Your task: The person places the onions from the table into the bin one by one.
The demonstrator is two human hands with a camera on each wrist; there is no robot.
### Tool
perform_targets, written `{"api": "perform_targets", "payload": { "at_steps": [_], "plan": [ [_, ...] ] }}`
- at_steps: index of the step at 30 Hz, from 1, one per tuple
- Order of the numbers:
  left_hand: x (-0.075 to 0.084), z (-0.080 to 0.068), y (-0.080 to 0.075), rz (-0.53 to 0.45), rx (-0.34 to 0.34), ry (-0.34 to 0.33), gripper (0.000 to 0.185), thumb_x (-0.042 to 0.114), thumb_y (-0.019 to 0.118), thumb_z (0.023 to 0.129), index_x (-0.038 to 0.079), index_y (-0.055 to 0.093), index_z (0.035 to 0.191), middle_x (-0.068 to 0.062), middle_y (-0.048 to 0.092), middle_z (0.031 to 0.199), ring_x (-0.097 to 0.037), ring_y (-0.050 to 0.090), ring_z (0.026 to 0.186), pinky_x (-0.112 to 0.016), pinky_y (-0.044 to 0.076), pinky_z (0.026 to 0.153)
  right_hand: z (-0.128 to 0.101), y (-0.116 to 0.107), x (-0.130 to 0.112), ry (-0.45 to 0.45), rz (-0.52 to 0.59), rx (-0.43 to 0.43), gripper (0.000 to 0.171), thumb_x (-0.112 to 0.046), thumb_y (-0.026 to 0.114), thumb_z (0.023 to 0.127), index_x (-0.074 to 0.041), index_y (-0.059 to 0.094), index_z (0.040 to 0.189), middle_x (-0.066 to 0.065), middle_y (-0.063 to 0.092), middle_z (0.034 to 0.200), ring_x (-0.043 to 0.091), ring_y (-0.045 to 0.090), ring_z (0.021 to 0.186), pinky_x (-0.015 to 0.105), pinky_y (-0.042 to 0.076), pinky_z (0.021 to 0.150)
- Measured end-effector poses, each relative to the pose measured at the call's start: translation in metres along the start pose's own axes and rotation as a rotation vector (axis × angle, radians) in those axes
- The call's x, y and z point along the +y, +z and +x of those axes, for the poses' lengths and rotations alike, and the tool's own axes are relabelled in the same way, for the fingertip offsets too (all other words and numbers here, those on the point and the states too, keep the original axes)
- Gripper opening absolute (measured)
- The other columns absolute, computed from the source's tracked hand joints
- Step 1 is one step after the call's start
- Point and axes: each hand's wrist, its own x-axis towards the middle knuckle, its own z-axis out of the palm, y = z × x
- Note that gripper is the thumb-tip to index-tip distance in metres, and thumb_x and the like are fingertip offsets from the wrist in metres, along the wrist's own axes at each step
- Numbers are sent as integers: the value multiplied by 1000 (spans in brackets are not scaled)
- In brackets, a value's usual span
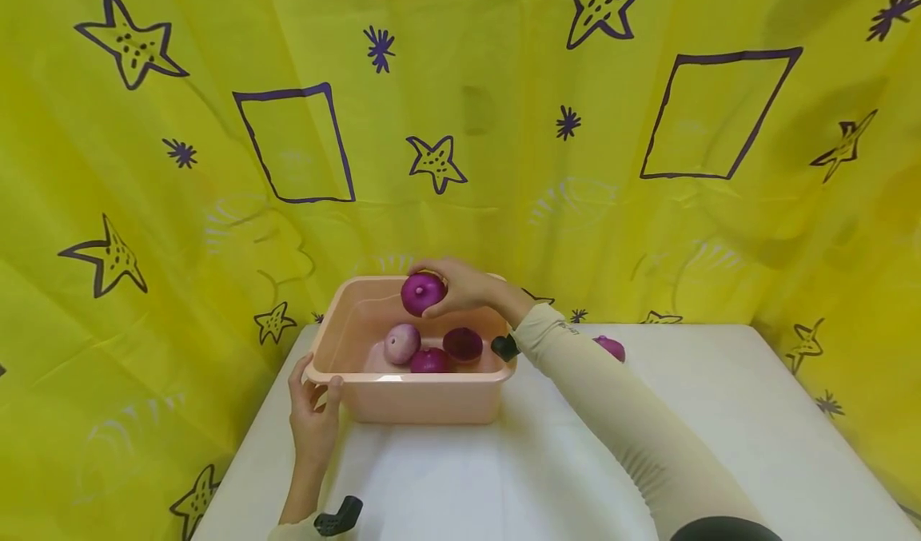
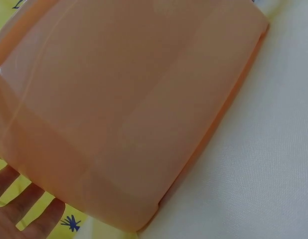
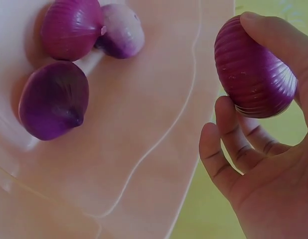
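My right hand [image 1: 460, 285] grips a red onion [image 1: 422, 294] between thumb and fingers, above the back part of a peach plastic basin [image 1: 420, 401]. The right wrist view shows the thumb on one side of this onion [image 3: 253, 74]. Inside the basin lie a pale purple-white onion [image 1: 402, 344], a red onion [image 1: 429, 361] and a darker purple onion [image 1: 463, 345], close together. At the basin's front left corner my left hand [image 1: 314, 425] holds the rim, thumb at the front and fingers along the left side.
Another red onion [image 1: 610, 348] lies on the white table [image 1: 691, 413] at the right, partly hidden behind the right sleeve. A yellow curtain [image 1: 489, 229] with drawn stars and frames hangs close behind the basin and along both sides.
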Motion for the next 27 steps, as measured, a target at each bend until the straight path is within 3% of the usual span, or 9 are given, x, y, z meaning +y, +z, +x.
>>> {"api": "perform_targets", "payload": {
  "at_steps": [10, 19, 27],
  "plan": [
    [3, 0, 0, 13, -3, 11, 63, 19, 60, 104, 23, 29, 158, -16, 46, 155, -16, 54, 116, -9, 47, 88, -1, 1, -3, 73, -46, -36, 86, -31, 88, 82, -21, 43, 154, 23, 53, 138, 40, 50, 128, 51, 45, 103],
    [3, 0, -1, 5, -13, 5, 64, 18, 60, 104, 23, 28, 159, -17, 47, 155, -11, 54, 114, -9, 47, 87, -4, -3, -5, 45, -11, -32, 84, -26, 87, 84, -20, 43, 155, 25, 48, 140, 40, 48, 129, 51, 44, 105],
    [1, 0, -1, 18, -1, 2, 62, 20, 60, 104, 23, 30, 158, -15, 46, 156, -17, 53, 117, -8, 47, 87, -19, -17, -5, 73, 41, 26, 80, -29, 87, 84, -21, 46, 153, 21, 44, 145, 42, 50, 129, 52, 50, 101]
  ]
}}
